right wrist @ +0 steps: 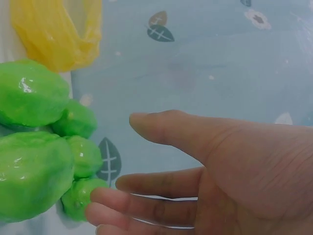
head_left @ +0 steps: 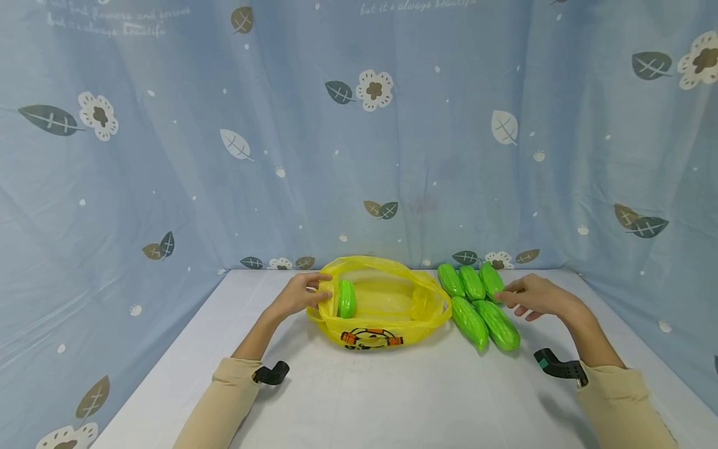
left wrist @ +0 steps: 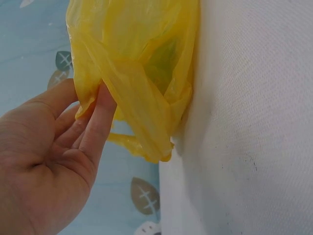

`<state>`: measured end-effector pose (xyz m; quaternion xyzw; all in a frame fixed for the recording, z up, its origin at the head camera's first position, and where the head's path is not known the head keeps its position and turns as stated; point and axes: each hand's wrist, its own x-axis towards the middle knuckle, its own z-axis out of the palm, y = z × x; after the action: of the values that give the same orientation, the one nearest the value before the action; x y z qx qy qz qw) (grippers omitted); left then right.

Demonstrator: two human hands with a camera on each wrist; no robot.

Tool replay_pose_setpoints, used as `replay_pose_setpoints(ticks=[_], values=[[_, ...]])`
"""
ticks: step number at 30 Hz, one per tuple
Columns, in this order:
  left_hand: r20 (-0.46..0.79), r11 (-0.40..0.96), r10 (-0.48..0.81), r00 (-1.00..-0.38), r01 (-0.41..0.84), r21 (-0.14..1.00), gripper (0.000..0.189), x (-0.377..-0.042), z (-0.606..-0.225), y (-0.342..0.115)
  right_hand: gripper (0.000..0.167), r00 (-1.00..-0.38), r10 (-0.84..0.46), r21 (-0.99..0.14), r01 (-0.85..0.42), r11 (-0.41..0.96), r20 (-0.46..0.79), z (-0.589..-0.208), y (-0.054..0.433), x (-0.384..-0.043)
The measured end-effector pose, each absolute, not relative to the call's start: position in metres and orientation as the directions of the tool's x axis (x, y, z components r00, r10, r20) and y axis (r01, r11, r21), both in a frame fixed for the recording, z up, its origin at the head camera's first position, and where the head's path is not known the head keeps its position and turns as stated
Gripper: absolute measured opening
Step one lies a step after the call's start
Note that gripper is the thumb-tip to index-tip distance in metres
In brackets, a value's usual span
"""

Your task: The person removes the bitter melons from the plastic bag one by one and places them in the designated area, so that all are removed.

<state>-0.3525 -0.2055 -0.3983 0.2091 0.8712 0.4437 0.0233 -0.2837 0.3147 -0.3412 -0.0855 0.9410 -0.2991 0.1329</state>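
A yellow plastic bag (head_left: 426, 323) with an orange and black print stands with its mouth spread wide. My left hand (head_left: 296, 295) pinches the bag's left rim between thumb and fingers, as the left wrist view shows of the yellow film (left wrist: 142, 98). Inside the bag, against its left side, is one shiny green gourd-like vegetable (head_left: 347, 299). Several more long, ridged green gourds (head_left: 470, 321) lie grouped just right of the bag. My right hand (head_left: 535, 297) hovers at the right side of that group. In the right wrist view, its thumb and fingers (right wrist: 161, 183) are apart and hold nothing.
A white cloth covers the table (head_left: 392, 393). Behind it and at both sides hangs a blue curtain (head_left: 314, 187) with leaf and flower prints. Black wrist-camera mounts (head_left: 272, 373) stick out from both sleeves.
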Motion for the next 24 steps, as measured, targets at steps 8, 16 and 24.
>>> replay_pose_setpoints(ticks=[8, 16, 24], values=[[0.137, 0.517, 0.379, -0.915, 0.332, 0.789, 0.049, -0.352, -0.397, -0.206, 0.07, -0.954, -0.246, -0.557, -0.114, 0.822, -0.169, -0.335, 0.307, -0.279], [0.144, 0.504, 0.39, -0.909, 0.342, 0.793, 0.05, -0.35, -0.396, -0.206, 0.065, -0.958, -0.241, -0.541, -0.121, 0.833, -0.156, -0.333, 0.299, -0.277], [0.147, 0.511, 0.39, -0.909, 0.347, 0.787, 0.05, -0.347, -0.394, -0.204, 0.065, -0.959, -0.248, -0.54, -0.137, 0.831, -0.138, -0.332, 0.293, -0.276]])
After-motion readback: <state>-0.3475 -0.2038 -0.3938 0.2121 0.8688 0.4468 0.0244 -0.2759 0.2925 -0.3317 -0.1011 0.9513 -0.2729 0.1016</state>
